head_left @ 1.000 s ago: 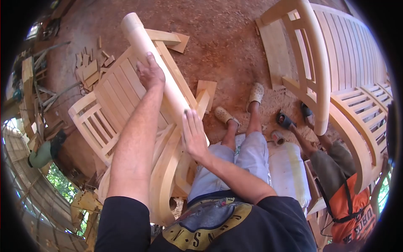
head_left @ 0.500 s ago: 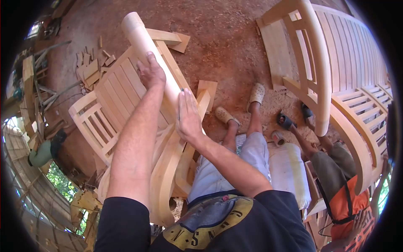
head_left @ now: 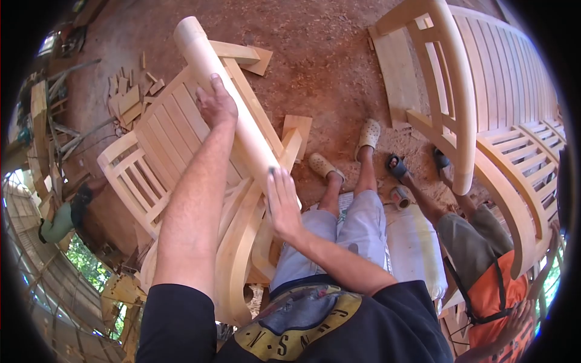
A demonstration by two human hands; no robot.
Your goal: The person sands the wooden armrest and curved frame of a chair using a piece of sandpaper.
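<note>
My left hand (head_left: 216, 105) rests on the rounded pale wood armrest (head_left: 233, 106) of a slatted chair (head_left: 171, 118), fingers spread over its left side. Nearer my body, my right hand (head_left: 282, 202) lies flat on the lower part of the same armrest, its fingers straight and side by side. A small dark edge shows at those fingertips; what it belongs to is hidden. The chair is tilted, its slats to the left of my left forearm.
A large slatted bench (head_left: 463, 103) stands at the right, beside a co-worker in an orange top (head_left: 493, 284). Wood offcuts (head_left: 128, 103) lie at the left. A white sack (head_left: 417, 248) and a can (head_left: 399, 198) are near my legs. Another person (head_left: 59, 221) is far left.
My right hand slid up the armrest and came back down it. My left hand stayed in place. The co-worker's near foot and legs shifted left, and their hand now shows at the lower right.
</note>
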